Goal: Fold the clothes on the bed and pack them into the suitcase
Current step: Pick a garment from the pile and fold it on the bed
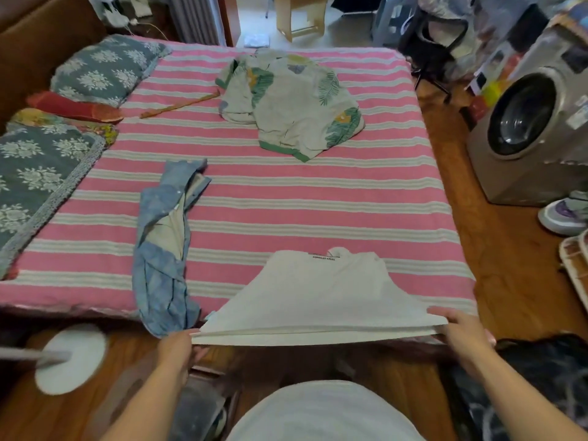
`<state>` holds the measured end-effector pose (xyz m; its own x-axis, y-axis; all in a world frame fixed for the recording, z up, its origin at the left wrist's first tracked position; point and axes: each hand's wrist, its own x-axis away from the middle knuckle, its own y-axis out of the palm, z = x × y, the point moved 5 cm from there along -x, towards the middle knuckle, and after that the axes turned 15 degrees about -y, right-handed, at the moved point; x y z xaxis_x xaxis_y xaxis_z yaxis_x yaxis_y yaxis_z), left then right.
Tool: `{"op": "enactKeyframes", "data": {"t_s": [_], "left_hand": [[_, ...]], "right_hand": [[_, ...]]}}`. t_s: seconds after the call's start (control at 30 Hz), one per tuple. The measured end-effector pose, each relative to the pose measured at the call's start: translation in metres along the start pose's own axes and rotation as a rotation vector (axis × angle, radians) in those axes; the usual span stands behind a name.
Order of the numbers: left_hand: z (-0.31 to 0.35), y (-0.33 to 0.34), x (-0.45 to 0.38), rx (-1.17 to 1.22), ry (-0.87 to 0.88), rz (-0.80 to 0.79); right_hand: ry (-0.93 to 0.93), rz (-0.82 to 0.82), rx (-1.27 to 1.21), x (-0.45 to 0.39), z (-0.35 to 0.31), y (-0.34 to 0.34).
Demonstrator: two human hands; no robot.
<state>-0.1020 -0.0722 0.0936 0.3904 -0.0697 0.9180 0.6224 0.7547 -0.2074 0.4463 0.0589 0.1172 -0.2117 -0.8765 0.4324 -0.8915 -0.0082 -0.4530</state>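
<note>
Hands are holding a white shirt (318, 294) taut at the near edge of the striped bed (286, 198): left hand (176, 351) is gripping its left corner, right hand (464, 332) is gripping its right corner. A blue garment (165, 249) is lying just left of it; a leaf-print garment (292, 103) is lying crumpled farther back

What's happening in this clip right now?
A person stands at the foot of a bed with a pink striped cover, holding the near edge of a white T-shirt stretched between both hands: the left hand pinches one corner, the right hand the other. The far part of the shirt lies on the bed. A blue garment and a leaf-print garment lie unfolded further up.
</note>
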Motion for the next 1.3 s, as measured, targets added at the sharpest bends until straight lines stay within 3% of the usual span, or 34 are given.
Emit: {"op": "enactKeyframes", "data": {"t_s": [0.07,0.13,0.27,0.37,0.43,0.53,0.7,0.83,0.97,1.03,1.1,1.13,1.23,1.3], "left_hand": [[-0.005,-0.013,-0.011,-0.049,0.006,0.013],[-0.012,-0.023,-0.026,-0.164,0.028,0.032],[-0.048,-0.041,-0.045,-0.570,-0.066,0.057],[-0.072,-0.047,-0.045,-0.721,-0.264,-0.036],[-0.073,-0.037,-0.038,-0.608,-0.381,-0.102],[-0.029,0.010,-0.017,-0.221,-0.363,-0.247],[0.148,0.118,0.063,0.215,-0.024,-0.434],[0.300,0.187,0.222,0.413,0.345,-0.739],[0.379,0.207,0.395,0.505,0.620,-0.921],[0.400,0.202,0.444,0.558,0.673,-0.953],[0.409,0.192,0.470,0.587,0.711,-0.934],[0.407,0.190,0.476,0.598,0.718,-0.950],[0.388,0.185,0.471,0.612,0.734,-0.924],[0.373,0.186,0.441,0.601,0.692,-0.902]], "right_hand": [[0.107,-0.022,-0.196,0.034,0.015,0.009],[0.251,0.073,-0.346,0.069,0.033,0.015],[0.610,0.299,-0.216,0.119,0.106,0.006],[0.885,0.208,-0.321,0.149,0.133,0.009],[0.946,0.174,-0.424,0.150,0.118,0.013],[0.831,0.236,-0.677,0.103,0.063,0.018],[0.441,0.210,-0.975,-0.032,-0.111,-0.021],[-0.039,0.222,-1.147,-0.064,-0.325,-0.088],[-0.388,0.116,-1.342,-0.057,-0.472,-0.156],[-0.511,0.133,-1.366,-0.050,-0.500,-0.184],[-0.515,0.101,-1.428,-0.033,-0.517,-0.197],[-0.502,0.161,-1.458,-0.025,-0.518,-0.203],[-0.527,0.212,-1.337,-0.016,-0.509,-0.201],[-0.473,0.209,-1.386,-0.035,-0.484,-0.190]]}}
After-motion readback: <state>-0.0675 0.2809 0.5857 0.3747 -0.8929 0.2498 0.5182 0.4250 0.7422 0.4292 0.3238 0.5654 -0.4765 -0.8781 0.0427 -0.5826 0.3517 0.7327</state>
